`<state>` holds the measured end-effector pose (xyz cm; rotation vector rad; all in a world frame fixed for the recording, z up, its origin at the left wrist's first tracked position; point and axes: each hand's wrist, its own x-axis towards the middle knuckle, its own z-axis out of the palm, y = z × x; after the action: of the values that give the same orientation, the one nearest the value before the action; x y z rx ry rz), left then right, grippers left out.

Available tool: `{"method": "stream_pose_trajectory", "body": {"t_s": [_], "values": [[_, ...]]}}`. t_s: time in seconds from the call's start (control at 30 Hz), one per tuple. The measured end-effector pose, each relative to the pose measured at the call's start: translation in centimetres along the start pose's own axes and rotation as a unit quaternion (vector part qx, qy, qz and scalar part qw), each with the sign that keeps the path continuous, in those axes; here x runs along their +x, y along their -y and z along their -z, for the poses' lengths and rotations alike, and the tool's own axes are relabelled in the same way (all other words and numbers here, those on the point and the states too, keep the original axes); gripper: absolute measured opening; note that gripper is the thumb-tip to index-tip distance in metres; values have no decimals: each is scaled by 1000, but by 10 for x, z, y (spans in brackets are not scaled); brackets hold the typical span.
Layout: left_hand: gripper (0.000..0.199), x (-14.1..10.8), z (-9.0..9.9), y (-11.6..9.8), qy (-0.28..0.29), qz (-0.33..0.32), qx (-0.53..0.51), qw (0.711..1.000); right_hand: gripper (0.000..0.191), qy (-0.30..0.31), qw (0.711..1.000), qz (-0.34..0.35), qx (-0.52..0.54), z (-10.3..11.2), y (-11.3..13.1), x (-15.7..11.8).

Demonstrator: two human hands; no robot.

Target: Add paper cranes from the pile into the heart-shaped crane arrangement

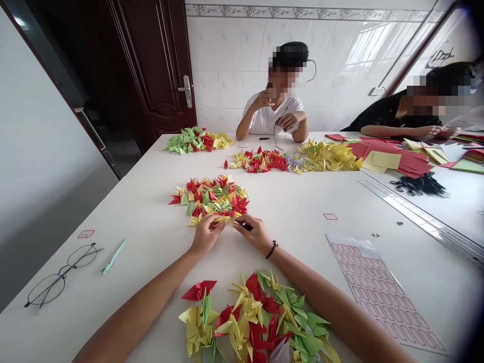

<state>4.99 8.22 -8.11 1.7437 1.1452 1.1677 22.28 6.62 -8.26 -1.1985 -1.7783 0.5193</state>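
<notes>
At the middle of the frame, just above the two forearms, a rounded heap of folded paper cranes (208, 198) in red, yellow and green lies on a white table (113, 297). The left hand (206, 234) rests at the heap's lower edge, its fingers (212, 221) slightly bent and touching the yellow and red cranes there. The right hand (252, 233), with a dark wristband (271, 249), is just beside it, its fingers (242, 220) pinched narrowly on a small black object (244, 226), too small to name.

Along the bottom edge, between the forearms, lies a larger pile of red, yellow and green paper cranes (257, 317). Toward the far side are two more groups: a green, red and yellow heap of cranes (197, 140) at upper left and a long red-and-yellow band of cranes (293, 159) across the upper middle, making four groups in all.

At the left sit one pair of wire-rimmed glasses (60, 275) and one mint-green pen-shaped tool (114, 256). Two small red-outlined labels (86, 234) lie apart on the table, one left and one right of the central heap. At lower right is a sheet of red-outlined labels (381, 295), and above it a long clear ruler (419, 217), a black tangle of cord (419, 185) and stacks of coloured paper (393, 159). Two seated co-workers (274, 96) are across the table, at upper middle and upper right.
</notes>
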Motion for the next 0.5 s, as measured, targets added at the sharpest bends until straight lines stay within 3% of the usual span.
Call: {"method": "stream_pose_trajectory", "body": {"t_s": [0.23,0.5], "values": [[40,1,0,3,47,89,-104,990,15,15,1000,-2,-9,-2,1,-1],[38,-1,1,-2,56,67,-63,994,14,28,999,-15,-9,-3,2,0]]}}
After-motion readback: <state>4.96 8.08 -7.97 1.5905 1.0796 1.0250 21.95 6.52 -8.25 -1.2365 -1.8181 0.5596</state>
